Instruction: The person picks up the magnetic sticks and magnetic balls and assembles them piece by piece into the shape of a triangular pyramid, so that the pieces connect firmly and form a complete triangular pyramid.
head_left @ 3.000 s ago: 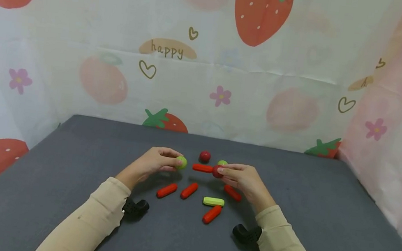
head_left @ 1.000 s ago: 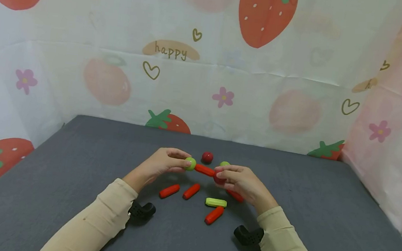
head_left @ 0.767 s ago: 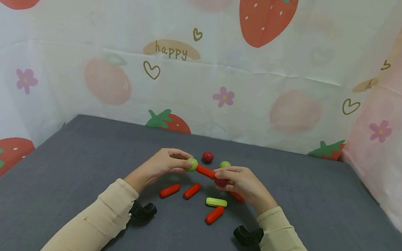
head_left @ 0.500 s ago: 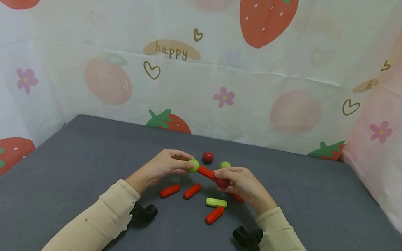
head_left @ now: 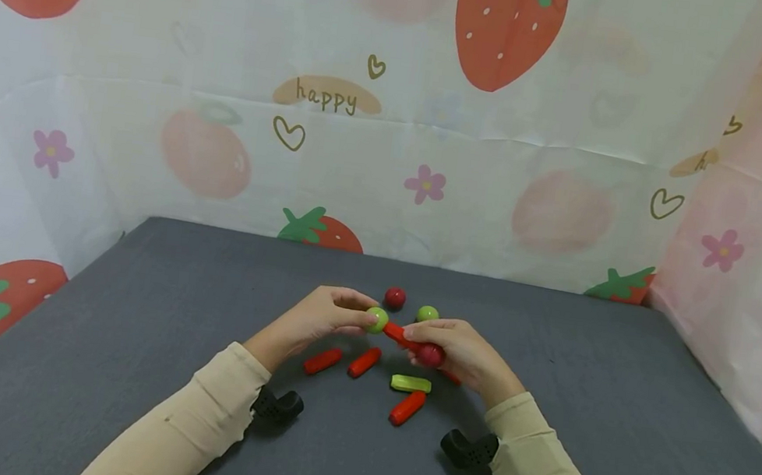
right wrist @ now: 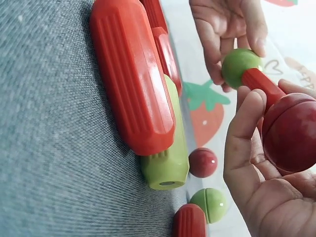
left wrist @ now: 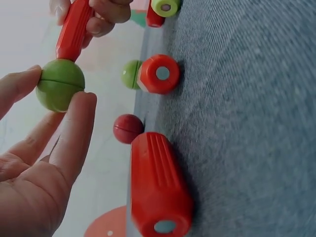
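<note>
Trainee: Fingers of the left hand [head_left: 339,311]: what is their state?

Instructor: The thumb and fingertips pinch the green ball [head_left: 377,320] from opposite sides, spread only as far as the width of the ball. One end of the red rod [head_left: 394,333] meets that ball.

Trainee: And the right hand [head_left: 465,350]?

Instructor: The thumb and fingers are curled onto the red rod, near its other end. The red ball [head_left: 432,356] is located at that end, within the curve of the hand.

Trainee: Where is the assembly located?

Instructor: The rod and its two balls are held above the table [head_left: 94,338], between the hands.

Trainee: Which parts surround it?

Instructor: On the far side, a second red ball [head_left: 395,298] and a second green ball [head_left: 427,313] rest near each other. On the near side, one loose rod [head_left: 322,362] and another loose rod [head_left: 364,363], both red, lie side by side, slightly apart. A yellow-green rod [head_left: 410,383] lies to their right. A third loose rod [head_left: 407,409], also red, has one end at it; contact cannot be confirmed. A fourth loose rod [head_left: 452,377], red, is mostly hidden by the right hand.
</note>
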The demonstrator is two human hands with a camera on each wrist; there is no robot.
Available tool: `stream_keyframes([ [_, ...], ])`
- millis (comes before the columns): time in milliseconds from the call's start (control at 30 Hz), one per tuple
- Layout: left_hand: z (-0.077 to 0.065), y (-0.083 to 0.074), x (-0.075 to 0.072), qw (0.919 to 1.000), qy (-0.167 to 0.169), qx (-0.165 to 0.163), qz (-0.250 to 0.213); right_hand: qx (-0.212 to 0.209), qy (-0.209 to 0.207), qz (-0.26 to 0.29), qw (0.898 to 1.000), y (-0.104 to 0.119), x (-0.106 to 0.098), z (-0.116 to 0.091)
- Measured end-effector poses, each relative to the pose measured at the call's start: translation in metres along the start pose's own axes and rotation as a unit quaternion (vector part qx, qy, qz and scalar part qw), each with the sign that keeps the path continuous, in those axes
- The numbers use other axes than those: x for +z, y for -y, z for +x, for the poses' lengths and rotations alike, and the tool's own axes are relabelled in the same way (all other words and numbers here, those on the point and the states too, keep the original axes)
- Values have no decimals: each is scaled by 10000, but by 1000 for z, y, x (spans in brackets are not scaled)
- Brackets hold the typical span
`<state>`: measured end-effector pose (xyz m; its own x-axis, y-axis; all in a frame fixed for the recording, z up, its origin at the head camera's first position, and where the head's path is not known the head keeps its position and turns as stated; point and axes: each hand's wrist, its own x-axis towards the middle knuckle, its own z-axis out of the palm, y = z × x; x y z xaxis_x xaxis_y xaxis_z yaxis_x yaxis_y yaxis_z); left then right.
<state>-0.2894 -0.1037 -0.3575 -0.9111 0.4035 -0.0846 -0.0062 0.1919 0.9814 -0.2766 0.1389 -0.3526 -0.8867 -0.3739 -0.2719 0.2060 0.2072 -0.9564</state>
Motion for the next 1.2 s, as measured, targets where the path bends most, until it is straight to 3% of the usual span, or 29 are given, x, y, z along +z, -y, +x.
stream_keyframes([
  [333,1,5,-4,9957,-96,-223,890,176,-574,547,9967,0,-3,1],
  [567,-1,6,-3,9838,278,-557,1678,152,-569,664,9961,0,-3,2],
  [833,-2,6,-1,9783,617,-843,1790,139,-526,785,9954,0,-3,2],
  [1200,-3,7,10,9750,314,-934,1993,75,-493,772,9958,-1,-3,3],
])
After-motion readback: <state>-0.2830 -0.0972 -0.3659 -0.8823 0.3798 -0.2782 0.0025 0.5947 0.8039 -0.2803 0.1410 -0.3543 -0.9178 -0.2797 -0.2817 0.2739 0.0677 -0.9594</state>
